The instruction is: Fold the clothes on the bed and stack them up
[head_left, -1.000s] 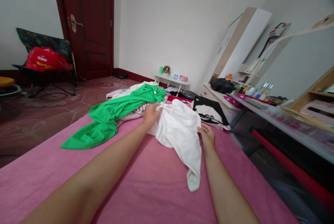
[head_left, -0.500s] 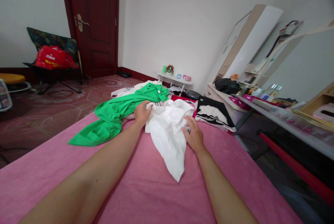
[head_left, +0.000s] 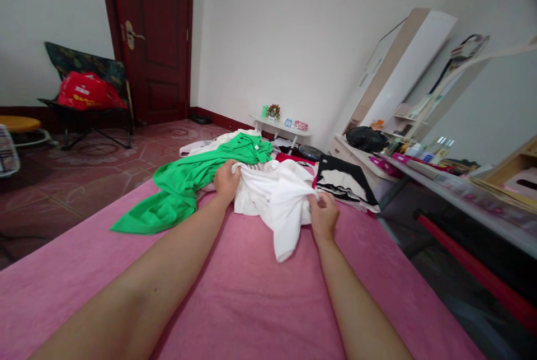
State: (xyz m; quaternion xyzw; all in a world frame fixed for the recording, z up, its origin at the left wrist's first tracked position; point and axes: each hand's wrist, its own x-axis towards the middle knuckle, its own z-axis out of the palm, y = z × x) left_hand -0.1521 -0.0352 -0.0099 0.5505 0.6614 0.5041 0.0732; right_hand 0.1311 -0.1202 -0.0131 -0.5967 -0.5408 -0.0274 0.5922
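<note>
A crumpled white garment (head_left: 277,200) lies on the pink bed cover (head_left: 235,298) in front of me. My left hand (head_left: 226,180) is closed on its left upper edge. My right hand (head_left: 323,215) is closed on a bunched fold at its right side, lifting it slightly. A loose end of the white cloth hangs down between my arms. A green garment (head_left: 180,183) is spread out to the left, touching the white one. A black and white garment (head_left: 342,181) lies to the right, with a red piece (head_left: 293,158) behind.
A dark red door (head_left: 149,41) stands at the back left, beside a folding chair (head_left: 84,108) with a red bag (head_left: 88,91). A small white table (head_left: 281,127) stands against the far wall. Cluttered shelves (head_left: 419,153) and a glass-topped desk run along the right.
My right hand has moved up and right and gripped a fold of the white garment. The hanging end of the cloth has risen and shortened. My left hand keeps its hold.
</note>
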